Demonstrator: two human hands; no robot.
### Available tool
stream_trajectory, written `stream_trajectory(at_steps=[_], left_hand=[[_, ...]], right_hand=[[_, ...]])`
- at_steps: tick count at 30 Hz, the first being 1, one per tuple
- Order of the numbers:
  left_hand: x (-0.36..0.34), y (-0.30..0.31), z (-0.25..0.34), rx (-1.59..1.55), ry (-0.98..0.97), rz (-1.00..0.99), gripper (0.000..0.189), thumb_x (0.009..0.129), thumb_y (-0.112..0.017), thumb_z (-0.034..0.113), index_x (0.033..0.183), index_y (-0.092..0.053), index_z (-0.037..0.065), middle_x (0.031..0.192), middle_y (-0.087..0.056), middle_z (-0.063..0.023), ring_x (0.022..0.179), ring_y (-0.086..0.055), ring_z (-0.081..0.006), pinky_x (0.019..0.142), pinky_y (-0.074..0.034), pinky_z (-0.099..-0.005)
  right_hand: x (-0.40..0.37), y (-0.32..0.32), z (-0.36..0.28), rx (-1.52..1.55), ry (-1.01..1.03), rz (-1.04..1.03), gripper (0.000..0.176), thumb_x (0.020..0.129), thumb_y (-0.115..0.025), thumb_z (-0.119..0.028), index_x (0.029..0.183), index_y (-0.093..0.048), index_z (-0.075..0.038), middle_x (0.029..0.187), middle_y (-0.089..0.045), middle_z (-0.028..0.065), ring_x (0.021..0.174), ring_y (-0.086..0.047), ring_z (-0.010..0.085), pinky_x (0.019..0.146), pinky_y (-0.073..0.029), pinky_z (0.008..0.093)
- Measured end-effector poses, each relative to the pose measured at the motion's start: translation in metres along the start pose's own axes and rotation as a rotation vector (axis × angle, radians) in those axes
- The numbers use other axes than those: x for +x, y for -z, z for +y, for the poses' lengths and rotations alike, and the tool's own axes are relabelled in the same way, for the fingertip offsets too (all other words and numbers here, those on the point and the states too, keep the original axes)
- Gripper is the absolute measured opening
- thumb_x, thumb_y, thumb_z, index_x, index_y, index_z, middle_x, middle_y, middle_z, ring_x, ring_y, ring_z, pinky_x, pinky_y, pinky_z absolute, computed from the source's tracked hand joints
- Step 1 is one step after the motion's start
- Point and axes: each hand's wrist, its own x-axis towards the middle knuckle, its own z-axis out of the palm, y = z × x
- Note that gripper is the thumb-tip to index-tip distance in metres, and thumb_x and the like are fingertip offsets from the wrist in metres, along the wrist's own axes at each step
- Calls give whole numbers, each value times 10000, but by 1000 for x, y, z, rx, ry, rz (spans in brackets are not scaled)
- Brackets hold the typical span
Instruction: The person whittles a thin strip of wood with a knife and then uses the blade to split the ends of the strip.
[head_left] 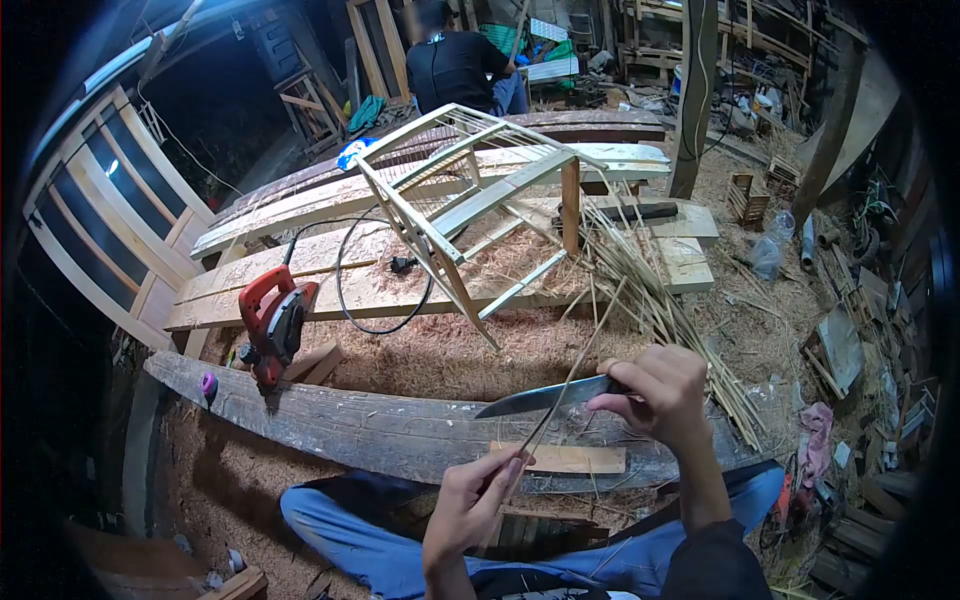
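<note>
My right hand (pixel 662 392) is closed round the handle of a knife (pixel 530 401), whose broad blade points left. Against the blade crosses a thin bamboo strip (pixel 592 342), slanting from the upper right down to my left hand. The fingers of my left hand (pixel 474 506) pinch the strip's lower part, just below the blade. Beneath both hands lies a weathered plank (pixel 400 428) with a small flat piece of light wood (pixel 575 459) on it. Beyond my right hand, a bundle of bamboo strips (pixel 655 290) leans across the boards.
A slatted wooden frame (pixel 505 190) stands on pale boards (pixel 230 285). A red power planer (pixel 275 325) and a purple roll (pixel 208 384) are at the left, near a looped black cable (pixel 342 270). Another person (pixel 452 72) sits at the back. Shavings cover the ground (pixel 245 470).
</note>
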Motion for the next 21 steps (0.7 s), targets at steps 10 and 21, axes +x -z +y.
stream_trajectory(at_steps=[10,21], left_hand=[[3,15,-7,-18,73,-78,229,1046,-576,81,1193,-672,-66,960,-725,-66,839,-591,-66,749,-496,-228],[4,31,-12,46,64,-59,249,1035,-611,120,1190,-680,-63,873,-705,-53,811,-555,-44,715,-480,-223]], right_hand=[[-3,-4,14,32,-28,-30,393,770,-795,-507,821,-710,-126,607,-558,-10,543,-551,177,509,-390,335],[-3,-6,15,59,-58,-90,427,730,-808,-497,810,-703,-91,627,-580,19,550,-540,239,540,-374,374]])
